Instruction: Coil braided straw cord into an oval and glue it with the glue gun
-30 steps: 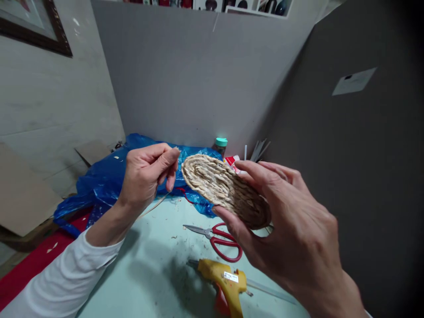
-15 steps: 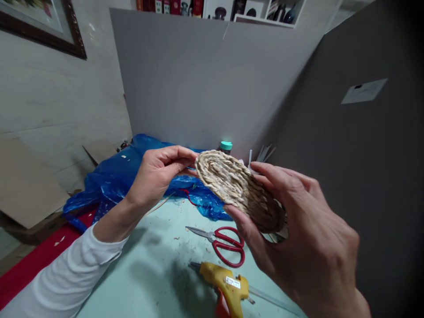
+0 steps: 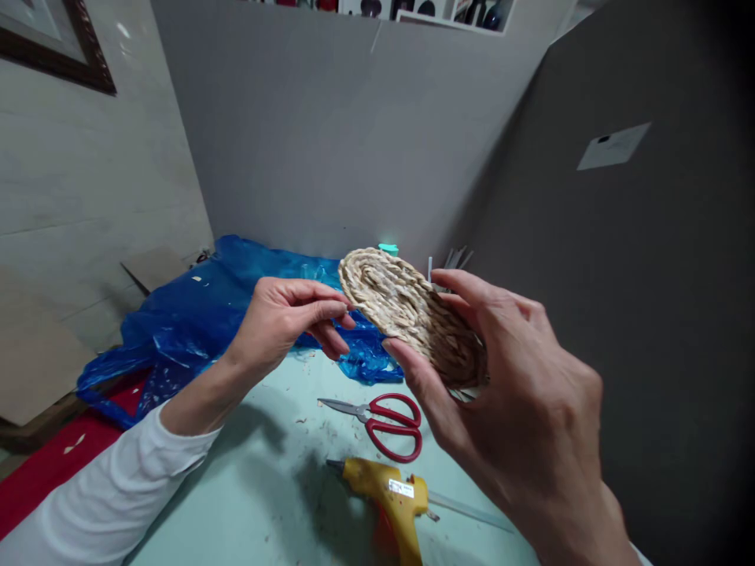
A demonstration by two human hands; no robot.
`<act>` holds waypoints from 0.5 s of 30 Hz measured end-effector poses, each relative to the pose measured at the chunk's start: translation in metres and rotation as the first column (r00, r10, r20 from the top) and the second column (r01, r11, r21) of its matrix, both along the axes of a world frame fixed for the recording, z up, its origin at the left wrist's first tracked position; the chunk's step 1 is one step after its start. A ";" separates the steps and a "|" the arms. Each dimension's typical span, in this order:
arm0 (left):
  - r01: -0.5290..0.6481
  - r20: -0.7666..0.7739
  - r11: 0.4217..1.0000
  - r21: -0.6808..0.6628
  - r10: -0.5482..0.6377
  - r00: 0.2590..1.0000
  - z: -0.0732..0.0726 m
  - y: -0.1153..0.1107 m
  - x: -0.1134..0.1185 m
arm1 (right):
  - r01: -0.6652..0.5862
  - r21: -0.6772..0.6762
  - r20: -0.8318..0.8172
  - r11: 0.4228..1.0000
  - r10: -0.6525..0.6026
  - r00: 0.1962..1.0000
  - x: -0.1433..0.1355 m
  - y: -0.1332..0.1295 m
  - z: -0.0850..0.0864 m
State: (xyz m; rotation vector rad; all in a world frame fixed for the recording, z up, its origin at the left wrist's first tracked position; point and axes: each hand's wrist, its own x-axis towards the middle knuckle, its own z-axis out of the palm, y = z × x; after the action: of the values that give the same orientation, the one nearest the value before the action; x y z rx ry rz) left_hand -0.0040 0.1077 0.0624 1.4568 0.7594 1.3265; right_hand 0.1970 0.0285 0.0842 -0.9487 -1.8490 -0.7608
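An oval coil of braided straw (image 3: 406,310) is held up and tilted above the table. My right hand (image 3: 513,377) grips its right part, thumb on the lower edge and fingers on the upper edge. At the coil's left edge, my left hand (image 3: 300,318) has its thumb and index finger pinched together; whatever lies between the tips is too small to make out. The other fingers of that hand are loosely bent below. The coil's far side is hidden.
Red-handled scissors (image 3: 377,420) lie on the pale green table (image 3: 236,487). Nearer stands out a yellow glue gun (image 3: 386,495) with a clear glue stick. A crumpled blue plastic bag (image 3: 194,306) covers the back left. Behind rises a grey panel (image 3: 330,134).
My left hand has moved slightly down against the coil, and its lower fingers now show beneath the pinch. The whole view has shifted a little, with the coil appearing farther left and higher.
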 end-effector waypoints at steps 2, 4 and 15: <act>0.079 -0.013 0.997 -0.009 -0.079 0.997 -0.004 -0.001 0.003 | 0.009 -0.001 -0.004 1.000 -0.009 1.000 0.000 -0.001 0.001; 0.152 -0.028 0.988 -0.024 -0.153 0.988 -0.007 -0.002 0.006 | 0.013 -0.004 -0.004 1.000 -0.013 1.000 0.001 -0.001 0.001; 0.024 -0.081 0.999 0.048 -0.020 0.997 -0.015 0.007 0.010 | -0.074 0.069 -0.006 0.995 0.074 0.997 0.002 0.004 0.000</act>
State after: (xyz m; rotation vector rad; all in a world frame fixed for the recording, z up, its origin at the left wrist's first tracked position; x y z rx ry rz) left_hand 0.0059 0.1147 0.0479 1.5613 0.7650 1.2842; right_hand 0.1987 0.0320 0.0844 -0.8336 -1.8284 -0.7690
